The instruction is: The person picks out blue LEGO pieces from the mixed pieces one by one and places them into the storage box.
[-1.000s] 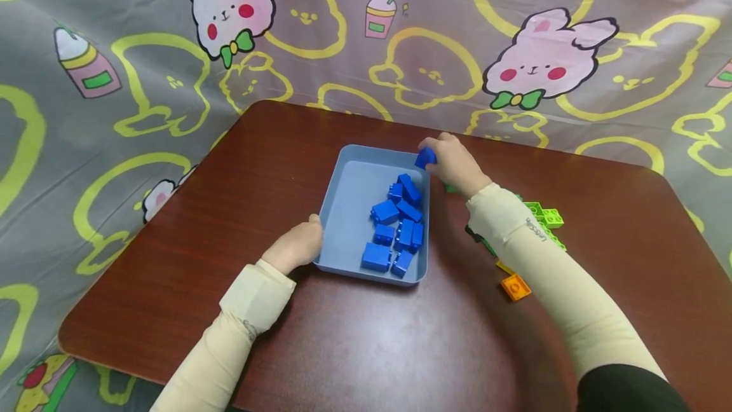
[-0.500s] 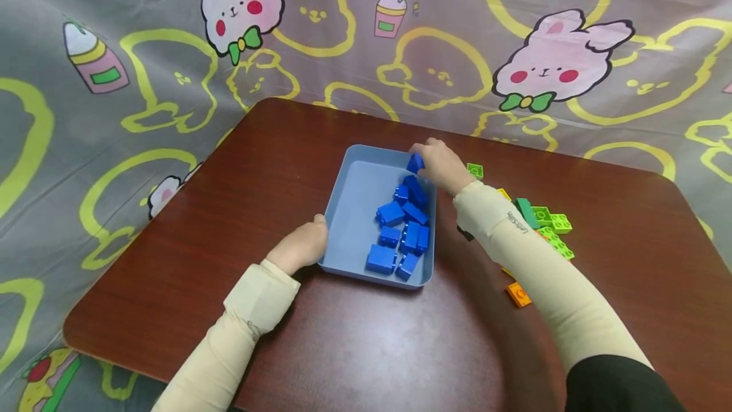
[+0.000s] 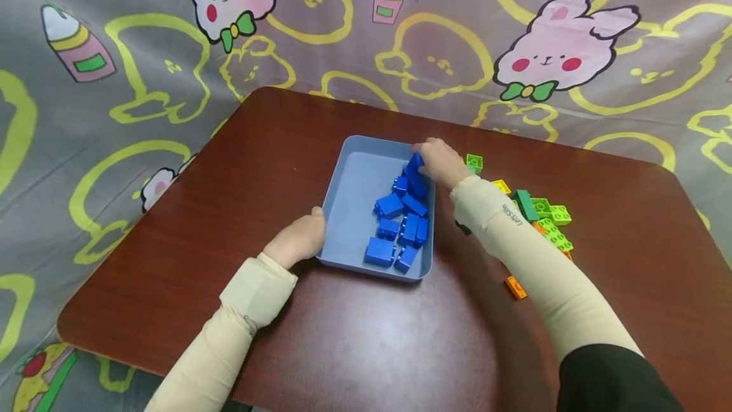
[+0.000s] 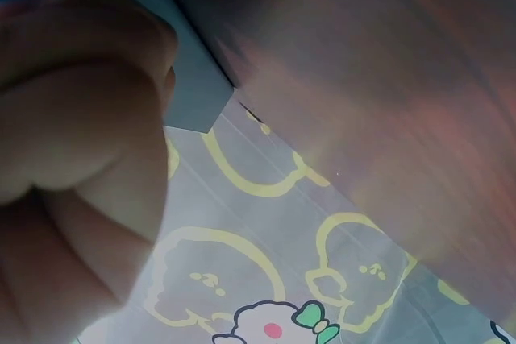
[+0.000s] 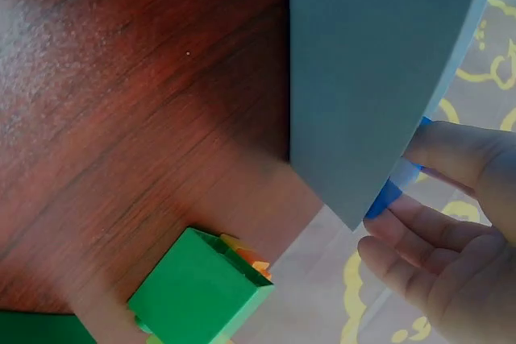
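A blue-grey plastic tray (image 3: 357,186) sits on the table with several blue building bricks (image 3: 389,206) lying along its right half. My left hand (image 3: 297,237) grips the tray's left rim near the front corner; in the left wrist view its fingers (image 4: 89,62) are curled against the tray wall. At the far right corner my right hand (image 3: 440,161) reaches over the rim and pinches a blue brick (image 3: 415,161) just above the others. The right wrist view shows that brick (image 5: 385,199) mostly hidden between thumb and fingers, behind the tray's side wall (image 5: 363,78).
Loose green, yellow and orange bricks (image 3: 555,234) are scattered right of the tray, partly under the right forearm. A green brick (image 5: 201,288) lies near the tray's outer side. A patterned cloth (image 3: 326,18) hangs behind the brown table (image 3: 257,164).
My right hand has moved left and inward over the tray's far right corner, bringing the blue brick down among the others. My left hand stays on the left rim.
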`<state>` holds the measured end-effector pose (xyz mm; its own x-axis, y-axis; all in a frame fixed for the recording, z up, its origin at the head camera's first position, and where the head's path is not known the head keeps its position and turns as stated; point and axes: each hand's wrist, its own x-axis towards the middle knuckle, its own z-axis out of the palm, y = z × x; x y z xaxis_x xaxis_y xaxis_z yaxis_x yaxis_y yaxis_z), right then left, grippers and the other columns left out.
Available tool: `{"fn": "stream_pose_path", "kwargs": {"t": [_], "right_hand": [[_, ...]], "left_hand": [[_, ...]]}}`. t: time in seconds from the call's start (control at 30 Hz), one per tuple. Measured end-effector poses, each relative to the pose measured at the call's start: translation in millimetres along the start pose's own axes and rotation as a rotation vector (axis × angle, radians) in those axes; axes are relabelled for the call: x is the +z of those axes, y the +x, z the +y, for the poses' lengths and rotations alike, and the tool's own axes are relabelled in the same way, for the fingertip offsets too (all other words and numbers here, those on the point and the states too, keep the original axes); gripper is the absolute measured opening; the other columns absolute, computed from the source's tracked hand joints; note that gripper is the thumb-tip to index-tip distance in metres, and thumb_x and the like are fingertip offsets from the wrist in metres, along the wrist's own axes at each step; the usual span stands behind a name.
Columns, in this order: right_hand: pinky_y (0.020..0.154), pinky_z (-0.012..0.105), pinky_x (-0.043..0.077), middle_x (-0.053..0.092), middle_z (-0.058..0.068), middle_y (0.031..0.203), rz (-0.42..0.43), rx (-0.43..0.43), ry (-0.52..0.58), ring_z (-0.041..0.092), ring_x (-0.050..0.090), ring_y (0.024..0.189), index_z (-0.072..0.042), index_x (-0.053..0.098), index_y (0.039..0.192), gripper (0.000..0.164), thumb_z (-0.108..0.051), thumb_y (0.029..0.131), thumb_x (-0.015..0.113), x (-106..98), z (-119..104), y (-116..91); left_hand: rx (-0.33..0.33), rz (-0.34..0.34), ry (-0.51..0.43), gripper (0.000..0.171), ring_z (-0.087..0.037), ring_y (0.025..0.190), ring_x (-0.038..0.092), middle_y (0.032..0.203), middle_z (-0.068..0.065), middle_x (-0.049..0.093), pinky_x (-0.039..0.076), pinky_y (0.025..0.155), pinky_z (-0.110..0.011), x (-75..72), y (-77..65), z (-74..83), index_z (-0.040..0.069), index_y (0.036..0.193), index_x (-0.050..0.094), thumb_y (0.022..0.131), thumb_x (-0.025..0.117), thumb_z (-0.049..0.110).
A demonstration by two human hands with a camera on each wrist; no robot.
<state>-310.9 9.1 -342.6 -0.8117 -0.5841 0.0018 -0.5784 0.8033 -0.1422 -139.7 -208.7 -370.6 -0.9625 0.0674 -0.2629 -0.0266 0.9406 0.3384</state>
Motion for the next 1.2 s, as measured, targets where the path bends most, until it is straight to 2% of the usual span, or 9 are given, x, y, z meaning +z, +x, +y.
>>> {"fn": "stream_pose_path", "kwargs": {"t": [0.2,0.87,1.03,1.2], "right_hand": [[0.086,0.043,0.042,0.054,0.021,0.114,-0.022,-0.015,-0.019,0.034,0.048,0.105,0.002,0.055,0.118,0.038,-0.006,0.082,0.064,-1.2,-0.4,1.3],[0.085,0.046,0.04,0.052,0.017,0.121,-0.082,0.008,-0.091,0.033,0.047,0.109,-0.002,0.052,0.124,0.04,-0.01,0.085,0.06,0.0,0.7,0.3],[0.084,0.046,0.041,0.052,0.018,0.12,-0.066,0.001,-0.112,0.034,0.047,0.108,0.0,0.051,0.124,0.041,-0.011,0.085,0.06,1.7,1.6,-1.9],[0.083,0.043,0.043,0.055,0.02,0.111,-0.022,-0.015,-0.101,0.033,0.05,0.1,0.003,0.053,0.119,0.037,-0.014,0.086,0.06,5.0,4.2,-8.1]], "left_hand": [[0.005,0.004,0.004,0.041,-0.034,0.089,0.056,0.095,-0.031,0.056,0.043,0.079,-0.043,-1.9,-0.1,1.6,-0.021,0.124,0.023,0.093,0.026,0.004],[0.01,0.008,0.025,0.044,-0.035,0.089,0.057,0.095,-0.032,0.056,0.043,0.079,-0.044,-2.7,2.0,5.8,-0.023,0.125,0.022,0.095,0.03,0.008],[-0.002,0.001,0.018,0.043,-0.034,0.09,0.056,0.096,-0.031,0.056,0.043,0.079,-0.044,-3.3,1.2,6.3,-0.022,0.125,0.022,0.095,0.028,0.007],[-0.016,-0.009,0.017,0.042,-0.034,0.09,0.056,0.096,-0.03,0.056,0.043,0.08,-0.043,-0.9,1.5,3.7,-0.021,0.125,0.024,0.095,0.027,0.008]]}}
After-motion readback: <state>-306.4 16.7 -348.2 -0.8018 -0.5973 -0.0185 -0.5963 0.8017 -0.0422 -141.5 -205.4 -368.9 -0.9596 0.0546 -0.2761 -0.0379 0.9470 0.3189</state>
